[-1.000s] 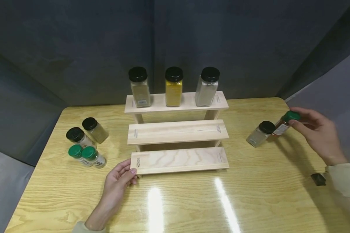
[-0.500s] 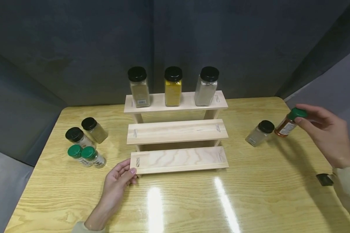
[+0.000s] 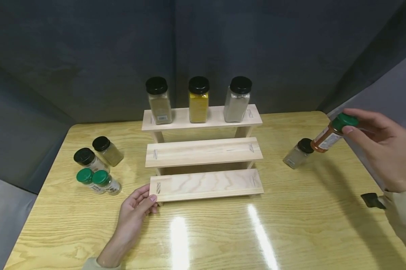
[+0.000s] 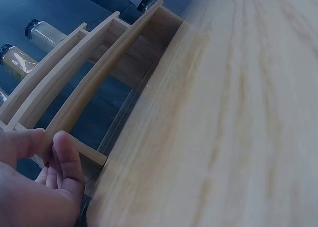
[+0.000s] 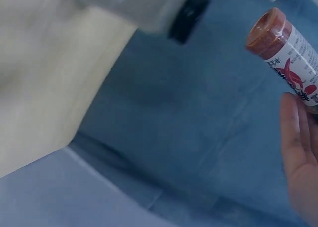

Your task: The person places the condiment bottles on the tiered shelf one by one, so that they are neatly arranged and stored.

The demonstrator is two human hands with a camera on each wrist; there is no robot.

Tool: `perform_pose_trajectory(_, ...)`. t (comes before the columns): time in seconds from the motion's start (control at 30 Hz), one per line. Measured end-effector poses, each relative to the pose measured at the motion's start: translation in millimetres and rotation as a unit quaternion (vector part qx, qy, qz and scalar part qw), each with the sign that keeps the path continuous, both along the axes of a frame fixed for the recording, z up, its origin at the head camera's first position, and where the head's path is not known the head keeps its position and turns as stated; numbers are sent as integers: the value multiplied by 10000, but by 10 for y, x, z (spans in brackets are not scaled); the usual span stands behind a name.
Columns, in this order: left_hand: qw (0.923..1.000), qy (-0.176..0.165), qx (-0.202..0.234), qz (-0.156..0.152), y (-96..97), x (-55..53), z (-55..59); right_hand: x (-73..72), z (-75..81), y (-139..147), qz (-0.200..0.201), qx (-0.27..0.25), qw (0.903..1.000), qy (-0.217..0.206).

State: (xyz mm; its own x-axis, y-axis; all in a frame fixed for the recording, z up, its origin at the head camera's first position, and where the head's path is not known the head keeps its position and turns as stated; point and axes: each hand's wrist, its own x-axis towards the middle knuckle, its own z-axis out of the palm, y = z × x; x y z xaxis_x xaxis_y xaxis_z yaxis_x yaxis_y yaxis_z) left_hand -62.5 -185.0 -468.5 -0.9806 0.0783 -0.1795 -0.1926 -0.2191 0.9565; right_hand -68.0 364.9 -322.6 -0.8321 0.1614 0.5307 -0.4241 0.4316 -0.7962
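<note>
My right hand grips a spice jar of red powder by its green lid, holding it tilted above the table at the right. Its label with a red chili picture shows in the right wrist view, on the red spice jar. Just left of it in the head view stands a black-lidded jar on the table. My left hand pinches the left end of the lowest step of a three-tier wooden rack, thumb on top. In the left wrist view the same hand curls around that board's end.
Three black-lidded jars, the middle one a yellow spice jar, stand on the rack's top tier. At the left are two green-lidded jars and two black-lidded jars. Dark curtains hang behind the wooden table.
The red spice jar has been lifted off the table and raised in my right hand, moving right at first. My left hand keeps its hold on the rack.
</note>
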Motion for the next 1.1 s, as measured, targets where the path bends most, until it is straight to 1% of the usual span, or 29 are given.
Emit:
perform_pose_trajectory(0.07,10000,2,10,-12,2,0,0,-8,36,-71,403,-423,9982,137)
perform_pose_trajectory(0.1,10000,-6,12,-15,3,-1,-2,-18,48,-109,643,-668,9954,225)
perform_pose_trajectory(0.17,10000,-17,14,-18,2,1,-2,-45,57,-186,942,-814,9916,350)
perform_pose_trajectory(0.27,10000,-24,14,-29,1,4,-5,-72,52,-291,1180,-779,9889,465)
perform_pose_trajectory(0.43,10000,-4,-3,-29,3,8,-1,-91,40,-452,1412,-700,9862,510)
perform_pose_trajectory(0.57,10000,37,-20,-31,5,2,-3,-113,21,-559,1728,-946,9785,609)
perform_pose_trajectory(0.77,9999,101,-6,-30,-2,4,-3,-166,-6,-719,2008,-1143,9700,756)
perform_pose_trajectory(0.9,10000,76,-5,-15,-9,2,-2,-207,-15,-819,2169,-1192,9654,827)
perform_pose_trajectory(0.97,10000,53,8,-4,-10,1,-3,-226,-19,-866,2199,-1124,9654,838)
perform_pose_trajectory(1.1,10000,30,32,-11,0,-4,-6,-257,-28,-949,2108,-814,9703,869)
